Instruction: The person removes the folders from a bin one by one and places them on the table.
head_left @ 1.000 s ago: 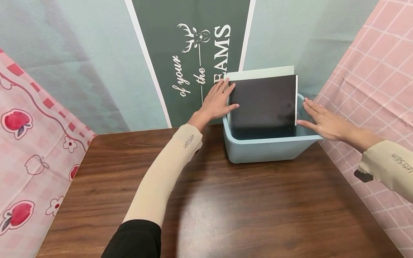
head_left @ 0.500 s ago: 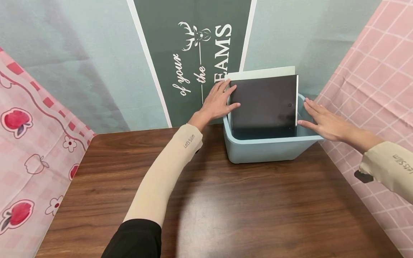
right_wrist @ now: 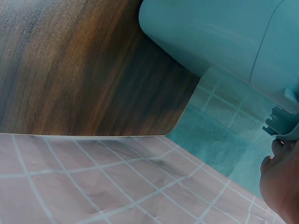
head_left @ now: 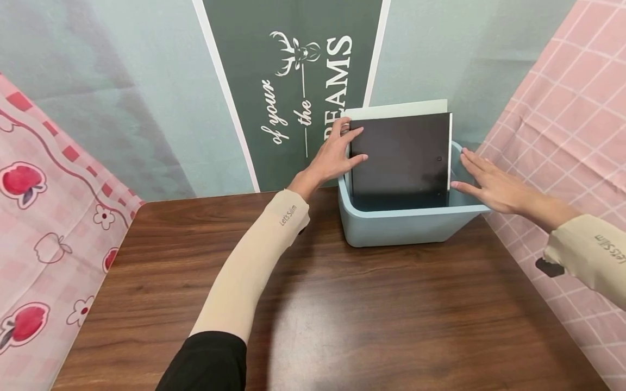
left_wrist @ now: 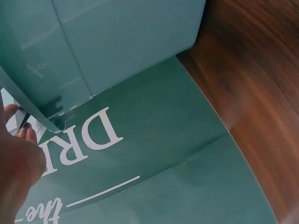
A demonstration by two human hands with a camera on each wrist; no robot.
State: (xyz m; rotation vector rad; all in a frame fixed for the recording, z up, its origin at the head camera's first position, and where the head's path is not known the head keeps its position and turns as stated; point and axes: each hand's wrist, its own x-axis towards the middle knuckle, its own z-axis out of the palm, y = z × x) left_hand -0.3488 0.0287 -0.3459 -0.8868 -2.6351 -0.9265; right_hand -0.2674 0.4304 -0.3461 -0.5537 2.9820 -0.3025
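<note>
A black tablet (head_left: 398, 157) leans in a light blue storage bin (head_left: 398, 228), its screen facing me and its lower edge hidden below the front rim. Behind it a pale green flat board (head_left: 406, 109) sticks up slightly higher. My left hand (head_left: 332, 155) pinches the tablet's upper left edge, with thumb and forefinger on the dark face and other fingers bent behind the side. At the bin's right rim rests my right hand (head_left: 496, 187), fingers fairly straight, thumb tip beside the tablet's right edge. The left wrist view shows the left hand (left_wrist: 18, 158) by the rim.
The bin stands at the back right of a brown wooden table (head_left: 342, 315). A grey-green printed cloth (head_left: 288, 98) hangs behind it. Pink checked cloth (head_left: 552, 163) borders the right side, and apple-patterned pink cloth (head_left: 54, 228) the left.
The left hand's fingers, flatter against the tablet's left side before, are now more bent at its upper edge. The right hand, tablet and bin stay practically in place.
</note>
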